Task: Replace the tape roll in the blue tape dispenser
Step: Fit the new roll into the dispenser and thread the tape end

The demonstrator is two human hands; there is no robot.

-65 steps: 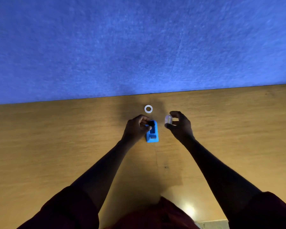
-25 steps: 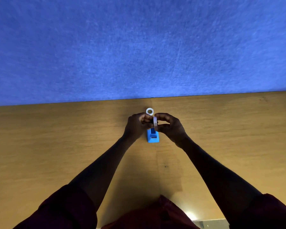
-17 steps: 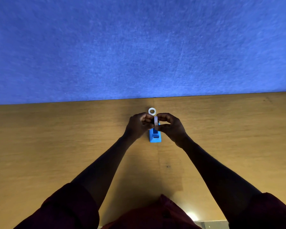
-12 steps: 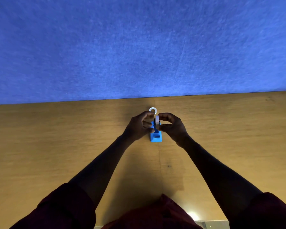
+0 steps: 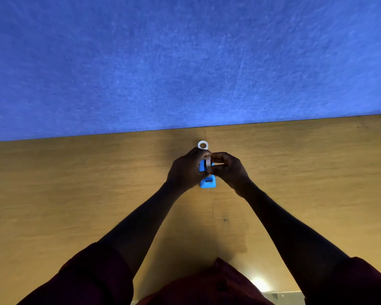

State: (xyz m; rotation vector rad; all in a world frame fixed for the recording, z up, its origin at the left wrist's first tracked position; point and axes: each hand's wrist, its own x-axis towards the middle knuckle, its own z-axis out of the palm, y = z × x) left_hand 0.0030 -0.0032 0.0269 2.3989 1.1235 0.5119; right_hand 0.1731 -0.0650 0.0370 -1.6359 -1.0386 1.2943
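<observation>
We've got the roll [image 5: 207, 163] standing on edge right over the dispenser [image 5: 207, 182], low between its blue side walls, and both our hands are on it. Our left hand [image 5: 186, 171] has its fingers [image 5: 204, 153] curled onto the roll from the left side; our right hand [image 5: 228, 169] pinches it from the right, thumb below and fingers over the top. So both sets of fingers are clamped on the roll. The dispenser sits on the worktop [image 5: 75, 194], mid-way across, cutter end towards us.

Whether the roll is fully seated on its hub, we can't tell; the hands cover that part. We'd judge it is going in, not yet home.

Just beyond our knuckles lies a thin white ring [image 5: 202, 145], flat on the worktop: likely the spent core, so the old roll looks to be out. Left to do, we reckon: press the roll down, draw the tape end to the cutter.
</observation>
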